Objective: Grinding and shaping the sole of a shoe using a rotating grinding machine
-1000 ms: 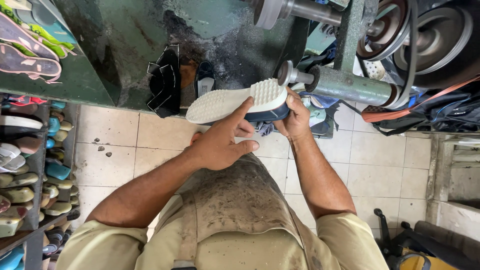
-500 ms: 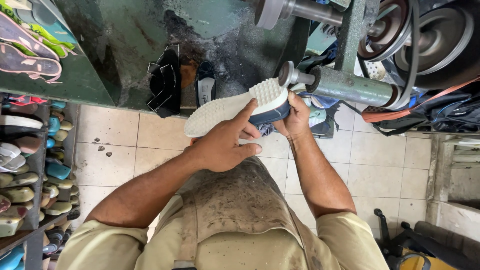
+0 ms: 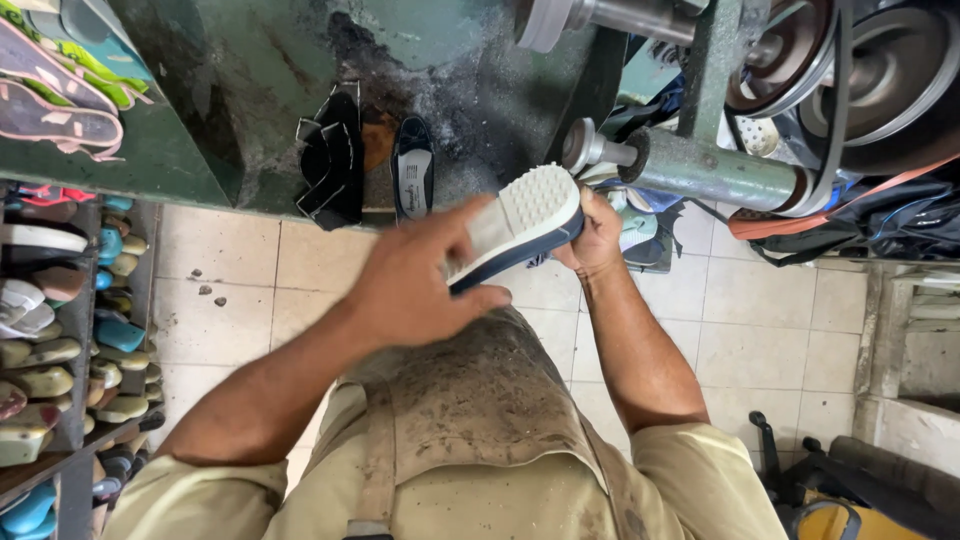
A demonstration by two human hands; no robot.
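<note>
I hold a shoe (image 3: 530,215) with a white studded sole and a dark blue upper, sole up, in front of my chest. My left hand (image 3: 415,285) grips its near end, fingers wrapped over the sole. My right hand (image 3: 598,235) holds the far end from underneath, close to the metal spindle (image 3: 600,152) of a green machine (image 3: 700,170). The shoe's studded end points up toward that spindle. A stained apron (image 3: 480,400) covers my front.
Belt pulleys (image 3: 880,70) turn on the machine at upper right. Black shoe pieces (image 3: 330,160) and a dark shoe (image 3: 412,170) lean against a green wall. A rack of soles and sandals (image 3: 50,330) fills the left side. A black stand base (image 3: 830,470) sits on the tiled floor at lower right.
The shoe has tilted so its studded end rises toward the spindle. My left hand slid further over the sole, hiding most of its near half.
</note>
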